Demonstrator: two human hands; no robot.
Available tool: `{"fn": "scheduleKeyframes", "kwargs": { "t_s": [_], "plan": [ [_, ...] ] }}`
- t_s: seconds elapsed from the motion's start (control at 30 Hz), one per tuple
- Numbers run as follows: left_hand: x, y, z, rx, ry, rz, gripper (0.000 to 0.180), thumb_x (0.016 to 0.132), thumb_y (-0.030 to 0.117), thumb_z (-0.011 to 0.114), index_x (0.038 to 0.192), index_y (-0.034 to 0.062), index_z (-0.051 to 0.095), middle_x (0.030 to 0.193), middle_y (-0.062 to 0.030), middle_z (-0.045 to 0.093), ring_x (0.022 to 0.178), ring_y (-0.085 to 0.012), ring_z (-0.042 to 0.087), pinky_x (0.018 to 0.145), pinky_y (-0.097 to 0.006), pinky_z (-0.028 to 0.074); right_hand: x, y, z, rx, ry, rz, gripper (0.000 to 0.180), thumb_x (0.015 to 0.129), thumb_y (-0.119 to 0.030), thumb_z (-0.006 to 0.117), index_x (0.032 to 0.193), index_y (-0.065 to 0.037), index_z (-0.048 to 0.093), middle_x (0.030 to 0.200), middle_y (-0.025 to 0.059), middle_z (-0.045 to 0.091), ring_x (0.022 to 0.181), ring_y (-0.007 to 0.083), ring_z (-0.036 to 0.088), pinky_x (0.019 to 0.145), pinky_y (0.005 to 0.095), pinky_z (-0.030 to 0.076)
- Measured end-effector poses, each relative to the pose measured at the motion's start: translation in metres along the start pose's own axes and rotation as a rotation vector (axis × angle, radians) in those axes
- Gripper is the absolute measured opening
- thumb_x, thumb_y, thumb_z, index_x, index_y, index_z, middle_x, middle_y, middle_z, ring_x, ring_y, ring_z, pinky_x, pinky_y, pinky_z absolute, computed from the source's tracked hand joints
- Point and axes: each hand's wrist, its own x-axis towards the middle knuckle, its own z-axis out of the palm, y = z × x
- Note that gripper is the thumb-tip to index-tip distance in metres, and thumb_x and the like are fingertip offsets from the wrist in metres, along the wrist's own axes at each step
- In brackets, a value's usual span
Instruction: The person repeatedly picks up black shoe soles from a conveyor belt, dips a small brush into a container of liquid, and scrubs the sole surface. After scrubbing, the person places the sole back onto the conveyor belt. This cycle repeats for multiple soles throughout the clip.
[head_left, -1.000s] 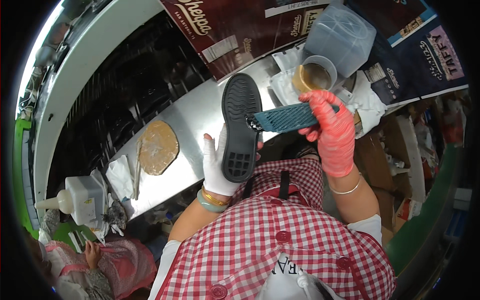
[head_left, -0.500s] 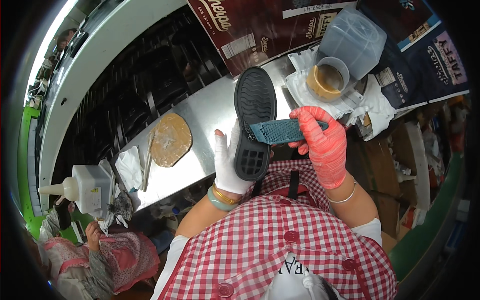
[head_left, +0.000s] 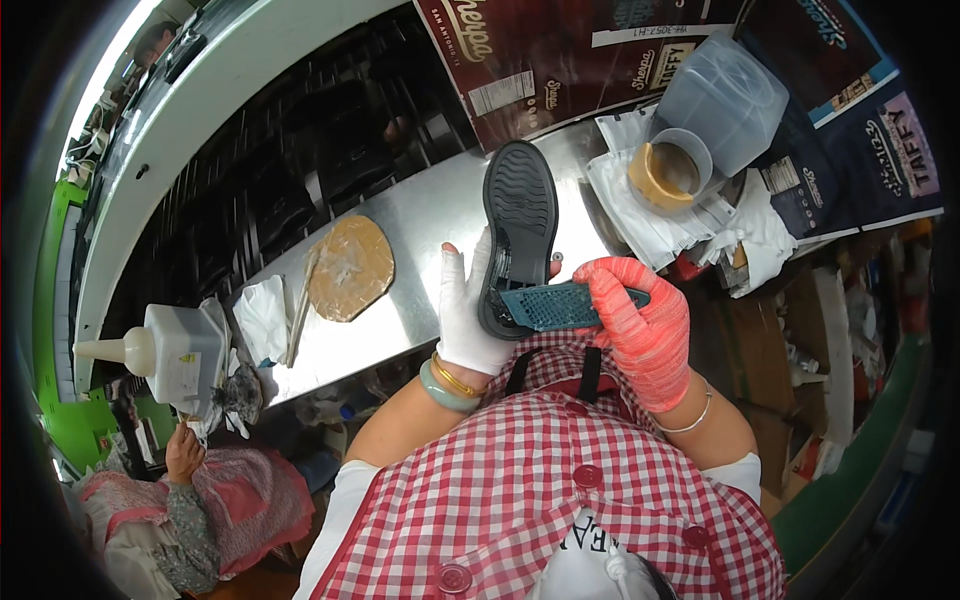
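A black shoe sole [head_left: 523, 195] with a wavy tread stands lengthwise before me, heel end toward my body. My left hand [head_left: 468, 320], in a white glove with bare fingertips, holds it from the left and beneath, its thumb apart; most of the fingers are behind the sole. Wearing a coral-red glove, my right hand [head_left: 642, 322] pinches a flat teal strip with a dotted, bristle-like face [head_left: 562, 307], perhaps a brush. The strip lies across the heel part, hiding much of it, and its left end meets the sole's left edge.
Beyond my hands is a metal table [head_left: 425, 215] bearing a round tan lid-like disc [head_left: 352, 268]. A cup with tan residue [head_left: 668, 172] and a clear plastic container [head_left: 728, 100] stand at right. A white squeeze bottle [head_left: 175, 352] is left, near a co-worker's hand [head_left: 184, 452].
The teal strip has slid from the sole's narrow middle to its heel, my right hand moving toward me with it. The sole has tilted slightly in my left hand.
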Motion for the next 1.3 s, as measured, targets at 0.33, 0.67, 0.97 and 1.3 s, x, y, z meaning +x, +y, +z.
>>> {"fn": "scheduleKeyframes", "kwargs": {
  "t_s": [0.33,0.67,0.97,1.3],
  "plan": [
    [-0.005,0.01,0.002,-0.07,0.01,-0.272,0.08,0.089,0.067,0.016,0.141,0.0081,0.028,0.137,-0.0133,0.041,0.123,-0.0279,0.044,0.104,-0.042,0.034,0.017,-0.023,-0.012,-0.236,-0.269,0.069,0.023,0.09,-0.019,0.057,0.101,0.0,0.064,0.092,0.0055,0.065,0.077,0.0075,0.061,0.061,0.0209,0.052],
    [-0.005,0.019,-0.002,0.207,0.022,-0.528,0.09,0.084,0.075,0.015,0.138,0.0046,0.034,0.122,-0.0175,0.053,0.102,-0.0271,0.059,0.08,-0.035,0.051,0.039,-0.044,0.004,-0.358,-0.487,0.224,0.027,0.089,-0.026,0.057,0.095,-0.001,0.063,0.075,0.004,0.062,0.051,0.0054,0.053,0.05,0.0185,0.044],
    [-0.002,0.03,-0.019,0.3,-0.095,-0.721,0.083,0.084,0.073,0.019,0.134,0.0088,0.035,0.101,-0.0213,0.062,0.072,-0.0345,0.066,0.056,-0.036,0.056,0.04,-0.045,0.018,-0.495,-0.606,0.142,0.027,0.086,-0.024,0.059,0.096,0.0,0.064,0.073,0.0036,0.062,0.05,0.0057,0.052,0.051,0.0198,0.044],
    [0.002,0.045,-0.028,0.427,-0.276,-0.815,0.099,0.08,0.078,0.016,0.131,-0.0036,0.04,0.11,-0.0221,0.06,0.068,-0.0331,0.067,0.054,-0.033,0.057,0.044,-0.043,0.006,-0.447,-0.614,0.228,0.022,0.082,-0.021,0.06,0.089,-0.002,0.068,0.076,0.0027,0.063,0.053,0.0064,0.054,0.049,0.0178,0.039]
  ]
}}
